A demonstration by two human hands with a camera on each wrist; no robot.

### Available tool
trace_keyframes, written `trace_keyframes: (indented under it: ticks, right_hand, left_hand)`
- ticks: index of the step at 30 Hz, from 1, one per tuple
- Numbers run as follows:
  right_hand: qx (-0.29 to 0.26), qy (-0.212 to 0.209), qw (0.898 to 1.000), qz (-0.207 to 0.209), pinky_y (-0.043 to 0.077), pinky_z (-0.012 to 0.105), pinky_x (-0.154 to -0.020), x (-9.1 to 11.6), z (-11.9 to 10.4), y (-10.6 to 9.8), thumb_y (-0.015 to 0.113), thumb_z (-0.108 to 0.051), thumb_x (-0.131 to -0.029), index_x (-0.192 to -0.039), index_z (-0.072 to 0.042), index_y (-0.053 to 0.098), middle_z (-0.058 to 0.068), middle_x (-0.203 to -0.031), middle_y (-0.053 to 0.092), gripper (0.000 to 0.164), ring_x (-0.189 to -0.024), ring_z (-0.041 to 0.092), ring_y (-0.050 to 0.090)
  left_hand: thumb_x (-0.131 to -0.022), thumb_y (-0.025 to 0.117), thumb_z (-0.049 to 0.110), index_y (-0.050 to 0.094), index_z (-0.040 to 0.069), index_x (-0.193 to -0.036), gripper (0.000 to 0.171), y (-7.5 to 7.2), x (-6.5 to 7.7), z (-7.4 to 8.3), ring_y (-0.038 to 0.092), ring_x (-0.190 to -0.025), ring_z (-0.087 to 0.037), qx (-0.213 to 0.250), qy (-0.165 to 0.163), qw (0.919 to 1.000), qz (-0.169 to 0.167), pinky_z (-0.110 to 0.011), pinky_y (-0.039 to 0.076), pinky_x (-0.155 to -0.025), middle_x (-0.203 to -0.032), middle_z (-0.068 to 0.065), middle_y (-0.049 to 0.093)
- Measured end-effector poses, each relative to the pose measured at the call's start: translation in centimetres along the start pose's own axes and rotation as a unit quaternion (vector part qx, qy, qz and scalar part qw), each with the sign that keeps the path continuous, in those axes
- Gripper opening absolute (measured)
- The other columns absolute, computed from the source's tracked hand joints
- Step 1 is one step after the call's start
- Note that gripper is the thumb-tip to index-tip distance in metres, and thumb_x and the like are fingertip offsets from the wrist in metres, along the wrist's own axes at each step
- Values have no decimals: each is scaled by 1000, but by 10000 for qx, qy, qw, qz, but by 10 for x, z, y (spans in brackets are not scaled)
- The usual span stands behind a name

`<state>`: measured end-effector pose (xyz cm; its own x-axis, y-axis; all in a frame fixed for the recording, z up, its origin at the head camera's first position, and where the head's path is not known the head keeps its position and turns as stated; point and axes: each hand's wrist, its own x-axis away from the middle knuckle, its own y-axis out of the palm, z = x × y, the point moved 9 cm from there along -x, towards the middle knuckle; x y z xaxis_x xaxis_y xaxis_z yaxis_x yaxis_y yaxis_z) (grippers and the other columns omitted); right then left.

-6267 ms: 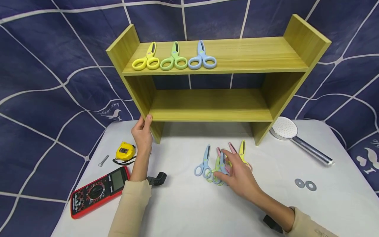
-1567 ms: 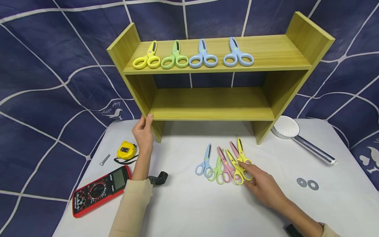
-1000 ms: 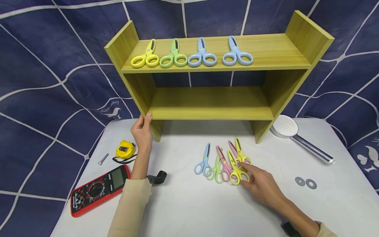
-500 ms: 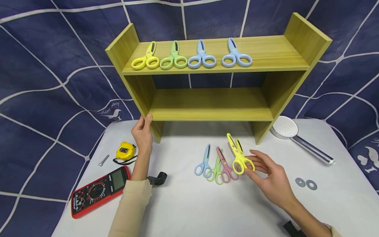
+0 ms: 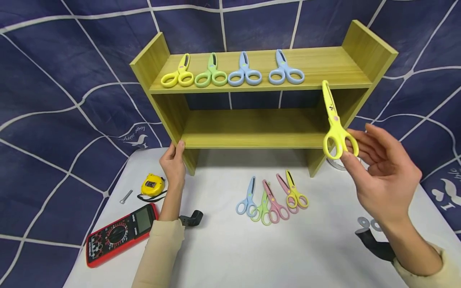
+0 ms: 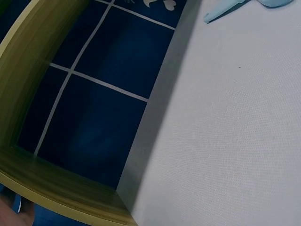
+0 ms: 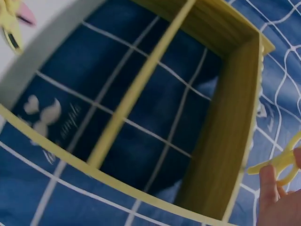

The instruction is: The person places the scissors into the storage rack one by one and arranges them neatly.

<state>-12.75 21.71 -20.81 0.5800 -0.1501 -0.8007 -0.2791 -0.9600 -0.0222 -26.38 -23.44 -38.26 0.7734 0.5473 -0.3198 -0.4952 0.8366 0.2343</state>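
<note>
My right hand (image 5: 389, 172) pinches yellow scissors (image 5: 335, 128) by the handle loops, blades up, in front of the right end of the wooden shelf (image 5: 252, 141). In the right wrist view these scissors (image 7: 282, 162) appear beyond the shelf's side panel. My left hand (image 5: 173, 166) grips the left side panel, thumb on its front edge; only a bit of that hand shows in the left wrist view. Along the top board lie yellow scissors (image 5: 183, 70), green scissors (image 5: 211, 74) and two blue pairs. On the table is a cluster of blue scissors (image 5: 249, 198), green, pink and yellow ones.
To the left lie a red multimeter (image 5: 120, 234), a yellow tape measure (image 5: 153, 185) and a bolt (image 5: 126, 197). Grey washers (image 5: 363, 222) sit at the right, partly behind the right wrist's camera mount. A shower head (image 5: 338, 164) is mostly hidden behind the right hand.
A second blue pair has joined the top board. My right hand has since lifted yellow scissors from the cluster and carried them up and right. The left hand stays on the panel.
</note>
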Motion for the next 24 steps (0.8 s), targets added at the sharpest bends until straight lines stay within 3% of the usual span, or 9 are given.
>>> trace_keyframes:
  ticks: [4, 8, 11, 14, 20, 24]
  right_hand:
    - [981, 93, 9951, -83, 51, 19, -89, -20, 2, 1, 72, 13, -80, -127, 13, 56, 14, -115, 68, 49, -102, 17, 66]
    - [1480, -56, 9890, 9, 52, 13, -80, -40, 5, 1, 71, 11, -81, -127, 6, 60, 15, -112, 69, 48, -91, 9, 67]
    - [1435, -135, 9894, 193, 50, 8, -66, -53, 12, 0, 70, 8, -83, -127, 5, 61, 18, -110, 69, 45, -73, 2, 65]
    - [1040, 126, 9943, 216, 48, 8, -54, -67, 24, 1, 67, 8, -84, -129, 3, 59, 17, -109, 69, 45, -56, 0, 61]
    - [507, 850, 9951, 60, 43, 14, -38, -95, 50, 15, 66, 4, -88, -136, -4, 55, 11, -108, 70, 50, -44, 7, 58]
    - [43, 1453, 9894, 38, 40, 17, -32, -104, 66, 22, 66, 1, -88, -140, -8, 53, 10, -112, 69, 54, -41, 10, 57]
  left_hand:
    - [-95, 67, 14, 65, 2, -125, 33, -1, 0, -3, 64, -111, -18, 22, -11, 10000, -16, -30, 50, -96, -125, -15, 65]
    - [-94, 68, 14, 65, 2, -125, 33, -1, 0, -2, 64, -110, -17, 34, 23, 10000, 4, -30, 50, -96, -124, -14, 65]
    - [-94, 68, 14, 64, 2, -126, 34, 1, -1, -2, 63, -111, -16, 62, 7, 10000, -28, -30, 49, -98, -125, -15, 64]
    - [-94, 68, 13, 64, 3, -126, 34, 2, -2, -2, 64, -109, -15, 48, -69, 10000, -25, -30, 49, -98, -125, -15, 64]
    - [-95, 65, 9, 62, 0, -127, 34, 1, -1, 0, 63, -107, -12, 23, -137, 9999, -49, -29, 49, -98, -126, -18, 62]
    - [-95, 64, 7, 60, -5, -127, 34, 5, 7, 17, 63, -105, -10, -20, -122, 9999, -43, -29, 49, -98, -125, -20, 61]
